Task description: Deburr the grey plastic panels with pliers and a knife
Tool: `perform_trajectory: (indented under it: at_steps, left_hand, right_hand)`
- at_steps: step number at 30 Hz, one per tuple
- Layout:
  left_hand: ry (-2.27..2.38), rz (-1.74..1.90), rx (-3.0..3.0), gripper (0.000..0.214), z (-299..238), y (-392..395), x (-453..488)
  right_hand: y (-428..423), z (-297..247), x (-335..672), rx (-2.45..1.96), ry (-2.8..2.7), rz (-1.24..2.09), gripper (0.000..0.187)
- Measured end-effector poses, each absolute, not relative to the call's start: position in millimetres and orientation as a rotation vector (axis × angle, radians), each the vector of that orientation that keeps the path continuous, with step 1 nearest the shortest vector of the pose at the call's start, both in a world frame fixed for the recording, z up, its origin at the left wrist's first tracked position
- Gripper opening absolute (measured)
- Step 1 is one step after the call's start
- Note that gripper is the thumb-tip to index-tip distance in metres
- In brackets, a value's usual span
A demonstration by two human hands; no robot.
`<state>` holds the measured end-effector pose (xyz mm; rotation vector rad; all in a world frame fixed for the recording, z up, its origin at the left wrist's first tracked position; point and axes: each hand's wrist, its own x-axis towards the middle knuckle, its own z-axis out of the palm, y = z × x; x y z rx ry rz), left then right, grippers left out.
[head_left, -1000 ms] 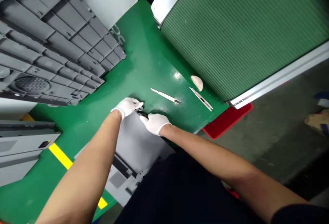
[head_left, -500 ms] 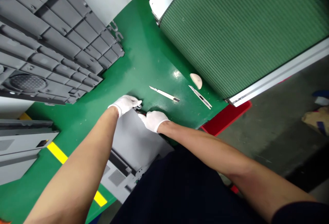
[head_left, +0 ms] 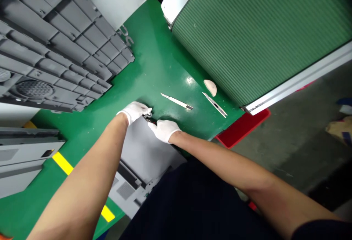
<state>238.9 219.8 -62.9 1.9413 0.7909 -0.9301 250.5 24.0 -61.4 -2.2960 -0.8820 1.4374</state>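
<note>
Both my hands wear white gloves and work at the far corner of a flat grey plastic panel [head_left: 140,148] lying on the green table [head_left: 154,60]. My left hand [head_left: 134,111] is closed, pinching a small grey bit at the panel's corner. My right hand [head_left: 164,129] is closed round a small dark tool with a red mark [head_left: 152,121], its tip pointing at the same corner. The two hands almost touch.
Two slim metal knives [head_left: 177,102] [head_left: 215,105] and a cream wedge-shaped piece [head_left: 210,87] lie on the table beyond my hands. A large ribbed grey moulding [head_left: 55,49] fills the left. A green ribbed panel [head_left: 261,27] stands right, a red tray [head_left: 242,128] below it.
Both hands stay at the panel's corner with only slight shifts; the view moves a little.
</note>
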Motion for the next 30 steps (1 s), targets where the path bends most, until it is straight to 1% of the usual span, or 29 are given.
perform_trajectory:
  at_steps: [11, 17, 22, 30]
  left_hand:
    - [0.811, -0.943, 1.994, 0.035, -58.2, 219.2, 241.4]
    - [0.797, -0.934, 2.001, 0.033, -54.8, 218.7, 241.2]
    - [0.827, -0.917, 1.972, 0.030, -52.7, 216.6, 242.3]
    - [0.763, -0.987, 2.003, 0.032, -53.5, 218.9, 243.1]
  right_hand:
    - [25.1, -67.5, 255.2, -2.333, -1.059, 1.341, 0.074]
    - [26.9, -61.1, 259.2, -2.299, -0.932, 1.479, 0.082]
    - [25.4, -62.2, 256.9, -2.262, -0.887, 1.504, 0.082]
    - [20.7, -64.0, 251.7, -2.266, -0.855, 1.456, 0.081]
